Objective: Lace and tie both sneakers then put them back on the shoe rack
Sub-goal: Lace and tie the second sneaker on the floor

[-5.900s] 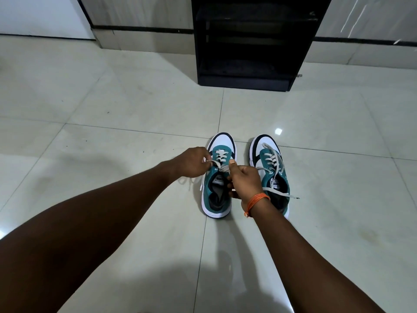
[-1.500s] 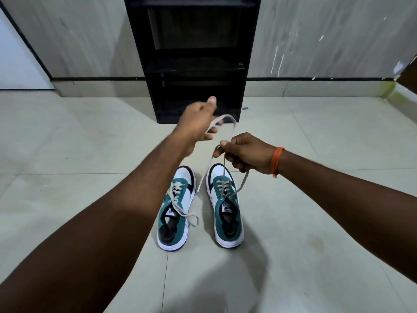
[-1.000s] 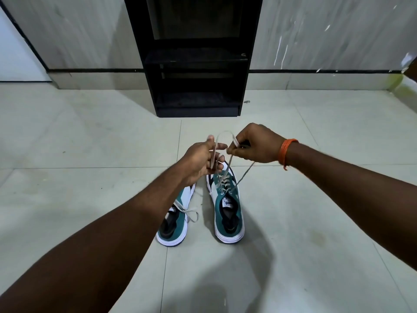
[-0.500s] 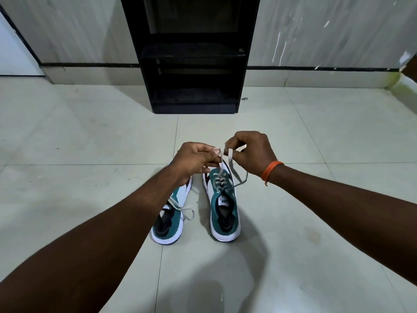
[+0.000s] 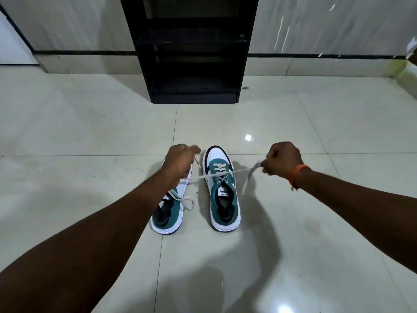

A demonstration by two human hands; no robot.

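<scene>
**Lace pulled taut across the right-hand sneaker**

The sneaker [image 5: 224,190] stands on the floor [image 5: 90,132], toe toward the rack [image 5: 191,48], midway between both hands. Its lace [image 5: 239,171] runs crosswise to the shoe's length. The left hand [image 5: 180,162] and right hand [image 5: 283,158] each pinch one end, pulling apart. The left forearm hides much of the other sneaker [image 5: 168,213]; whether a knot has formed is unclear.

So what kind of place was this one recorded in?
Probably a home entryway or hallway: a black shoe rack against a tiled wall, glossy floor tiles, and sneakers being tied.
</scene>
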